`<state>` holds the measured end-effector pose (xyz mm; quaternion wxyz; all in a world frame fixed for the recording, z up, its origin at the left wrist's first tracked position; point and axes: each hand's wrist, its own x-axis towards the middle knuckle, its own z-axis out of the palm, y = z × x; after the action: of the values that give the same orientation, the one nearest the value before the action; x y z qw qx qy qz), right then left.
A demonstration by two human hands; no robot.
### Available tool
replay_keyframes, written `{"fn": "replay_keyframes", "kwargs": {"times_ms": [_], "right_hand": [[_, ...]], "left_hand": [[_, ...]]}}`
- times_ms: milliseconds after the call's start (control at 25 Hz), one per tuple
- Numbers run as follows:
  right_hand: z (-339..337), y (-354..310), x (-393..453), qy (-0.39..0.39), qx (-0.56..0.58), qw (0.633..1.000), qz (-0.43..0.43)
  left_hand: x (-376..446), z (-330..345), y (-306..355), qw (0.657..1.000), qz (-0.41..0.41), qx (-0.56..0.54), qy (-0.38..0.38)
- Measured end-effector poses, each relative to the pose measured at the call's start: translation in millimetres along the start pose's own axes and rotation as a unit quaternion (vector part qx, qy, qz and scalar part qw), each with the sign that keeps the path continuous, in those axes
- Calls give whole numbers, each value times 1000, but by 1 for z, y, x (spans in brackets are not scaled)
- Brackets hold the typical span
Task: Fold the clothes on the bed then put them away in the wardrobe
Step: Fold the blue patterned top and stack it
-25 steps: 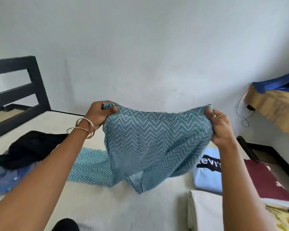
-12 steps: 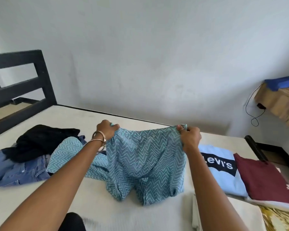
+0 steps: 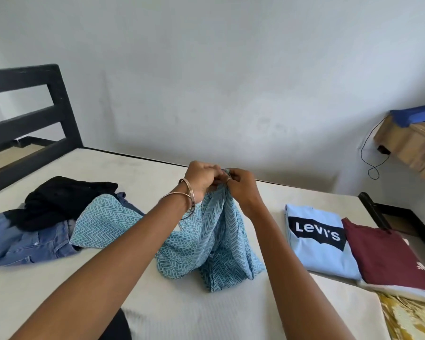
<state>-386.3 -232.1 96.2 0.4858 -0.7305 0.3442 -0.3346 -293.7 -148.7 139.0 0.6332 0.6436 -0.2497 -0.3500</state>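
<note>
Roughly midway: both hands, left hand (image 3: pixel 201 179) and right hand (image 3: pixel 239 186), pinch the chevron garment (image 3: pixel 214 241) at frame centre. Two folded shirts (image 3: pixel 322 241) lie right; jeans pile (image 3: pixel 32 239) left remains unfolded, nothing put away.

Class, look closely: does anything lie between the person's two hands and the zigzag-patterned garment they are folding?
Nothing does. The left hand and right hand both already pinch the top of the zigzag garment, meeting above the bed.
</note>
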Motion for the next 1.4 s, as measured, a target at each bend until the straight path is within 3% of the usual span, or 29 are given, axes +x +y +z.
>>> {"fn": "replay_keyframes", "kwargs": {"times_ms": [160, 240, 280, 360, 440, 560, 720, 800, 880, 920, 1080, 1240, 1320, 1400], "right_hand": [[-18, -13, -11, -7, 84, 996, -9], [-27, -23, -14, 14, 115, 993, -15], [-31, -28, -16, 8, 131, 991, -24], [-38, -39, -19, -32, 145, 988, -46], [-45, -47, -22, -73, 147, 983, -84], [-52, -54, -22, -74, 173, 975, -117], [-47, -48, -23, -67, 184, 977, -89], [-41, -46, -19, -65, 148, 985, -65], [-39, -44, -12, -66, 196, 976, -64], [-40, -43, -8, -75, 217, 971, -74], [-30, -21, -8, -116, 174, 972, -107], [-38, -12, 8, -11, 162, 981, -102], [-64, -39, 22, 132, 98, 978, -129], [-100, -75, 31, 305, 8, 932, -195]], "left_hand": [[-4, -2, 13, 997, 29, -7, -72], [-3, -6, 12, 989, 95, 76, -81], [-1, -8, 11, 972, 156, 158, -71], [7, -12, 14, 889, 277, 357, -71], [13, -15, 21, 818, 318, 467, -108], [12, -13, 40, 826, 325, 427, -171], [14, 1, 69, 736, 391, 537, -131], [15, 6, 84, 710, 397, 563, -146], [13, 7, 102, 685, 397, 591, -153], [11, 8, 111, 686, 401, 589, -147], [-2, 15, 162, 744, 452, 482, -105], [-1, 16, 207, 711, 475, 515, -62], [6, 11, 226, 703, 491, 514, -3], [9, 9, 251, 708, 515, 480, 54]]}}
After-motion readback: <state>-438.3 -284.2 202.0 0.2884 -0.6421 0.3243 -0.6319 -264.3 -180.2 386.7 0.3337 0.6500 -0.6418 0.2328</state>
